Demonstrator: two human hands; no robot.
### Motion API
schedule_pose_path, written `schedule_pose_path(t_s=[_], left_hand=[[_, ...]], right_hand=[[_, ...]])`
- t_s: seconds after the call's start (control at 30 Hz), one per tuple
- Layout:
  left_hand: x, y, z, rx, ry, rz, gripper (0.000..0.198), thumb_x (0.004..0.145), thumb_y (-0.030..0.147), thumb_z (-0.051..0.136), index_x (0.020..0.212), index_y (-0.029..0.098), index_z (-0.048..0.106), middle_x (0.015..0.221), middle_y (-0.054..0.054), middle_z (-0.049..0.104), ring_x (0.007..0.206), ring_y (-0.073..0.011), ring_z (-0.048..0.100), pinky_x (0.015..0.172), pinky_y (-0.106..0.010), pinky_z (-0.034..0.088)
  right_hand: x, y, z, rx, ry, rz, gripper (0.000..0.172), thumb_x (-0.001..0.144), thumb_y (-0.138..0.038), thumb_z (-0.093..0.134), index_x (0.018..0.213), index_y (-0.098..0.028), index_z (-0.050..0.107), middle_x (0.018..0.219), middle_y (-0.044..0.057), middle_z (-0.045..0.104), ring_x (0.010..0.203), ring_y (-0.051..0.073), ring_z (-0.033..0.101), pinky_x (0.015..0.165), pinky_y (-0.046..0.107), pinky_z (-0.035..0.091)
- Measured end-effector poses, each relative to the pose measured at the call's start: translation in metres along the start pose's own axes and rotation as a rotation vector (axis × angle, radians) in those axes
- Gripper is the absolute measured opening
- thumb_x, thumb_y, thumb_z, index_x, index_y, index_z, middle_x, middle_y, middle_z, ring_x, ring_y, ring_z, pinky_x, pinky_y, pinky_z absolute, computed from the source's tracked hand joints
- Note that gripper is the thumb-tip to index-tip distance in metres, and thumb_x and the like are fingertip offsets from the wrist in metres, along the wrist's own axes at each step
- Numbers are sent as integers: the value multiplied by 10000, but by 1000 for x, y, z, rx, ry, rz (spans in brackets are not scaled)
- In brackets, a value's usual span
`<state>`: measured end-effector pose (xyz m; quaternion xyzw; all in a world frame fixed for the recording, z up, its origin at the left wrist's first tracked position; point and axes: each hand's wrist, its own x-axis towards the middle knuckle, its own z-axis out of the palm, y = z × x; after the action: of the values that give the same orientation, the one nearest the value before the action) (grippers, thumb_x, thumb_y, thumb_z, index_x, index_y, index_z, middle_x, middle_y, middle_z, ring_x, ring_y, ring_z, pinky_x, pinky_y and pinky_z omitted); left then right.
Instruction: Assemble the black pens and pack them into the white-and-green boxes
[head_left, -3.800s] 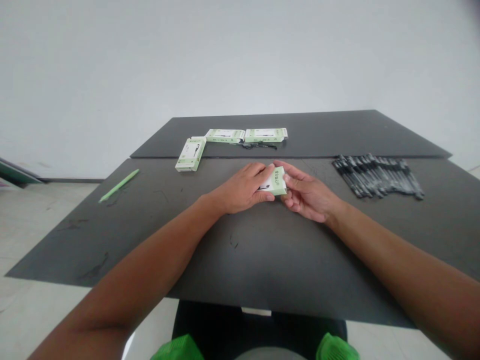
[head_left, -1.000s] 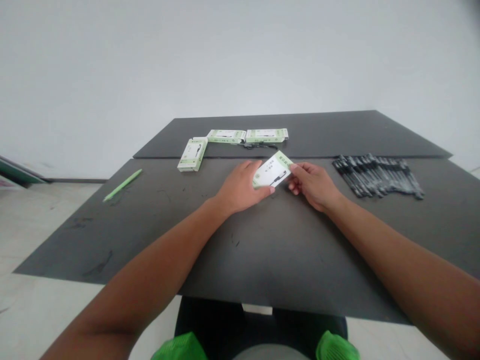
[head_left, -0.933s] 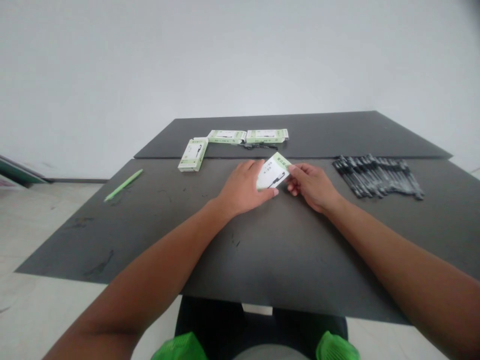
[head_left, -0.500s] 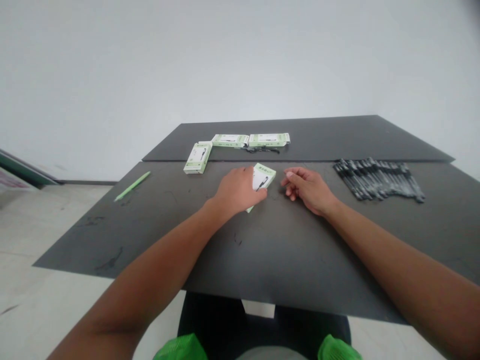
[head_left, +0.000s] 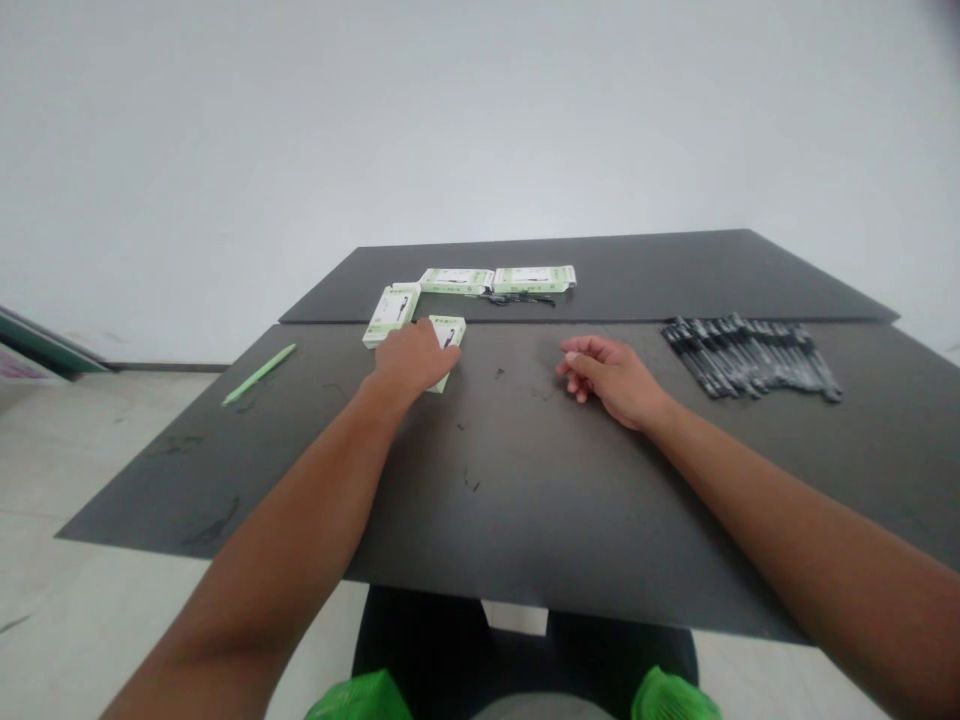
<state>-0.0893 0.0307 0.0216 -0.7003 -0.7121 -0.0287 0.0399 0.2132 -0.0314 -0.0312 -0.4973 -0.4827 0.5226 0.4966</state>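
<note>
My left hand (head_left: 415, 358) is closed round a small green-and-white box (head_left: 449, 329), just right of another such box (head_left: 391, 312) lying on the dark table. Over the middle of the table, my right hand (head_left: 604, 376) rests with its fingers curled and slightly apart, and nothing shows in it. To its right lies a row of several black-and-clear pens (head_left: 750, 358), side by side.
Two more green-and-white boxes (head_left: 456, 281) (head_left: 534, 279) lie end to end at the back, with a few dark pens (head_left: 519, 299) in front. A green pen (head_left: 259, 375) lies at the left. The table (head_left: 525, 520) has a seam across it.
My left hand has moved left with the box, from the middle of the table to beside the box at the left. My right hand has barely moved.
</note>
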Motion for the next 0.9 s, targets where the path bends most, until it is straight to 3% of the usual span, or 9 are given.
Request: schedule_pose_path(t_s=[0.43,0.9], left_hand=[[11,-14,12,9,35,-10,609,1007,548,558,1426,130,704,1491,-303,648,1391,-487,612,1121,-592,566],[13,-21,7,15,-6,-40,694,949,651,625,1409,140,718,1458,-315,667,1341,-511,646,1089,-611,575]], right_hand=[[0,1,2,-33,-16,-12,325,847,-323,875,1104,-177,739,887,59,793,591,131,650,474,245,523],[0,2,0,-24,-41,-28,350,824,-363,910,1078,-186,747,882,55,788,591,129,642,477,244,516]])
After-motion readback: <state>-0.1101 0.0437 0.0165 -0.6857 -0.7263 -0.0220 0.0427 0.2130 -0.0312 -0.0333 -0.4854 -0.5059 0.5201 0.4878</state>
